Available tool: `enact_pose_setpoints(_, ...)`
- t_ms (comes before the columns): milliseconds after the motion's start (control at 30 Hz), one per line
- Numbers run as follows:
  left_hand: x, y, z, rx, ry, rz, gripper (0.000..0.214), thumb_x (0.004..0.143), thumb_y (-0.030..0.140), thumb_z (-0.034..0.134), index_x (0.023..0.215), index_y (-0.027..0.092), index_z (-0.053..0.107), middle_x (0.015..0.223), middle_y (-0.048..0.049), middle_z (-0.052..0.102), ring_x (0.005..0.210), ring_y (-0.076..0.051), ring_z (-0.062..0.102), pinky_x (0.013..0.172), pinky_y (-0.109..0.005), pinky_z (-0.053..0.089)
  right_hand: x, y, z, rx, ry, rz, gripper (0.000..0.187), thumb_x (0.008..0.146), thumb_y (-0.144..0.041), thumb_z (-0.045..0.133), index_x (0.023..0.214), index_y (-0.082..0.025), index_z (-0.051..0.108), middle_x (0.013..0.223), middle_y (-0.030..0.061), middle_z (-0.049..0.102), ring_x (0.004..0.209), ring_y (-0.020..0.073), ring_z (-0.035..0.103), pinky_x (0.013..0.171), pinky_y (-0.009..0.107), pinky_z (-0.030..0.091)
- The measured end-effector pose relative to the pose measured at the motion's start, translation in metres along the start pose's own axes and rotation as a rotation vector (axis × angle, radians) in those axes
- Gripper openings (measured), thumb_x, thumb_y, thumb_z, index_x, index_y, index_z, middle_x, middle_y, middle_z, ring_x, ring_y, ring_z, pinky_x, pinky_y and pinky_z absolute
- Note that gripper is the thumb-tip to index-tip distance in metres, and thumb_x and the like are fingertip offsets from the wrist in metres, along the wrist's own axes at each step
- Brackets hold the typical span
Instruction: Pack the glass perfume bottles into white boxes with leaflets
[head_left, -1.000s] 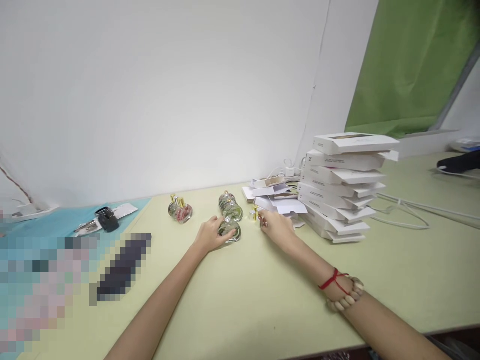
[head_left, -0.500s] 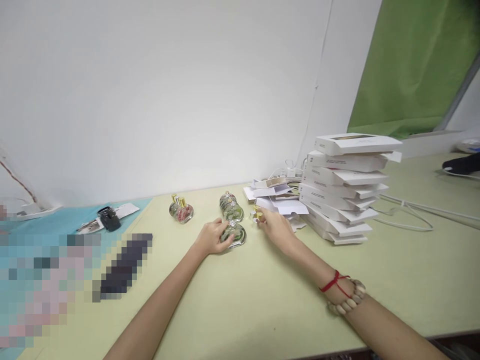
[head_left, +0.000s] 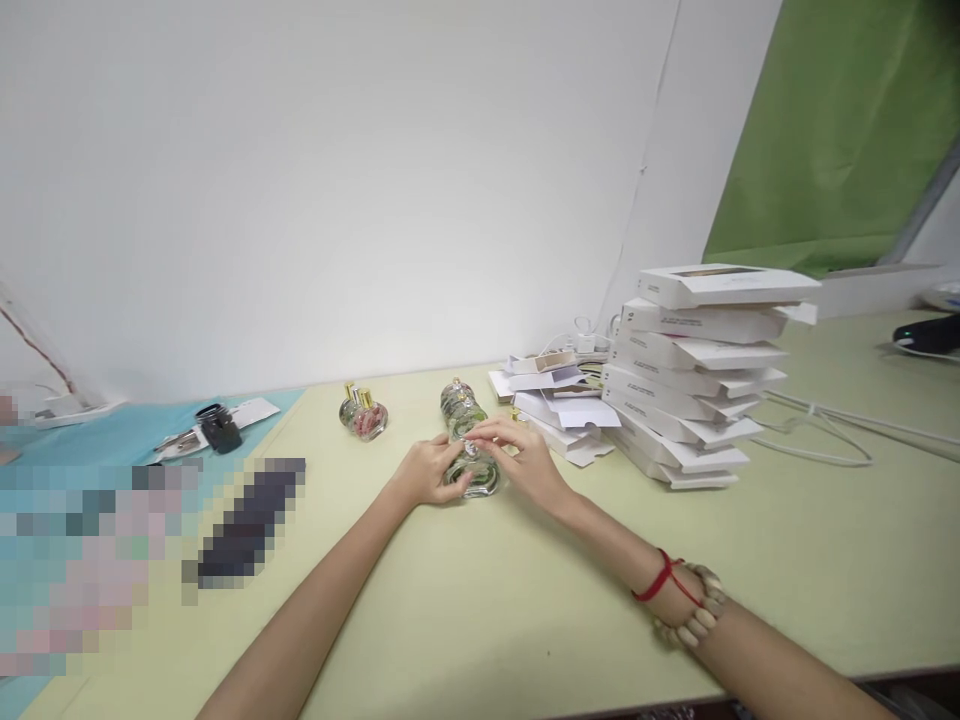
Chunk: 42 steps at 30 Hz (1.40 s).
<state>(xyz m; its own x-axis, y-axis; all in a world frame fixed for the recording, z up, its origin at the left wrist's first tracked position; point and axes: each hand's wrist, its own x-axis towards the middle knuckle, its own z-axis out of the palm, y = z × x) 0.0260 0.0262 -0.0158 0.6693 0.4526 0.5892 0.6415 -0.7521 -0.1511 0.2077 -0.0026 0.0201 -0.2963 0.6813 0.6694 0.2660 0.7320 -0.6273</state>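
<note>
My left hand (head_left: 429,472) is closed around the left side of a clear glass perfume bottle (head_left: 480,478) with green contents, standing on the table. Over the bottle's neck, my right hand (head_left: 521,460) pinches a small shiny metallic cap (head_left: 471,448) at its fingertips; the fingers partly hide it. Directly behind stand similar round bottles (head_left: 459,402) in a row, with green and darker contents. A gold cap (head_left: 514,412) shows just beyond my right hand.
Bottles with gold and silver tops (head_left: 363,415) stand to the left. A tall stack of white boxes (head_left: 679,400) rises at the right, beside loose flattened boxes (head_left: 559,405) and white cables (head_left: 817,440). A black jar (head_left: 218,428) sits on a blue cloth (head_left: 142,425).
My right hand has moved left from the gold and silver caps to the neck of the bottle. My left hand keeps its hold on the bottle.
</note>
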Motion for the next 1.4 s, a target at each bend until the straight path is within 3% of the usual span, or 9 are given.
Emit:
enact_pose_setpoints(267, -0.001, -0.002, 0.004, -0.024, 0.029, 0.006, 0.028, 0.079, 0.037, 0.04, 0.095, 0.017, 0.051, 0.065, -0.0031, 0.054, 0.063, -0.017, 0.052, 0.054, -0.027, 0.04, -0.001, 0.008, 0.004, 0.005, -0.054, 0.001, 0.019, 0.08, -0.031, 0.052, 0.089, -0.023, 0.067, 0.096, 0.005, 0.064, 0.09, 0.0164, 0.057, 0.066, 0.026, 0.047)
enact_pose_setpoints(533, 0.0, 0.0, 0.002, -0.047, 0.022, -0.02, 0.022, 0.078, 0.036, 0.042, 0.086, 0.017, 0.051, 0.061, -0.0024, 0.052, 0.063, -0.016, 0.052, 0.053, -0.026, 0.04, 0.001, 0.009, 0.006, 0.041, 0.0, 0.127, 0.025, 0.073, -0.039, 0.059, 0.087, -0.02, 0.066, 0.086, 0.0047, 0.066, 0.066, 0.0127, 0.052, 0.053, 0.023, 0.044)
enact_pose_setpoints(767, 0.0, -0.001, 0.003, -0.034, 0.031, -0.005, 0.028, 0.077, 0.037, 0.042, 0.094, 0.016, 0.05, 0.059, -0.0007, 0.05, 0.06, -0.016, 0.051, 0.05, -0.025, 0.038, 0.001, 0.013, 0.006, 0.069, 0.063, 0.105, 0.022, 0.072, -0.039, 0.06, 0.08, -0.02, 0.068, 0.086, 0.0057, 0.066, 0.065, 0.0131, 0.054, 0.051, 0.024, 0.044)
enact_pose_setpoints(1033, 0.001, 0.0, 0.002, -0.024, 0.053, 0.008, 0.025, 0.077, 0.035, 0.042, 0.09, 0.016, 0.051, 0.056, 0.0003, 0.049, 0.059, -0.015, 0.05, 0.048, -0.024, 0.036, 0.002, 0.015, 0.007, 0.057, 0.065, 0.123, 0.02, 0.068, -0.04, 0.064, 0.074, -0.022, 0.068, 0.082, 0.005, 0.067, 0.064, 0.0139, 0.053, 0.046, 0.024, 0.038)
enact_pose_setpoints(1200, 0.001, 0.0, 0.001, -0.02, 0.048, 0.006, 0.026, 0.077, 0.035, 0.042, 0.093, 0.016, 0.051, 0.057, 0.0, 0.05, 0.06, -0.015, 0.051, 0.049, -0.024, 0.037, 0.001, 0.014, 0.006, 0.073, 0.058, 0.2, 0.03, 0.065, -0.041, 0.066, 0.088, -0.021, 0.067, 0.079, 0.0042, 0.065, 0.058, 0.0115, 0.049, 0.046, 0.022, 0.037)
enact_pose_setpoints(1400, 0.001, 0.0, 0.001, -0.024, 0.023, -0.003, 0.029, 0.078, 0.036, 0.042, 0.096, 0.015, 0.051, 0.058, -0.0002, 0.05, 0.06, -0.016, 0.051, 0.05, -0.024, 0.037, 0.002, 0.013, 0.004, 0.097, 0.006, 0.219, 0.035, 0.065, -0.035, 0.066, 0.097, -0.021, 0.064, 0.088, 0.0059, 0.065, 0.075, 0.0159, 0.057, 0.046, 0.02, 0.039)
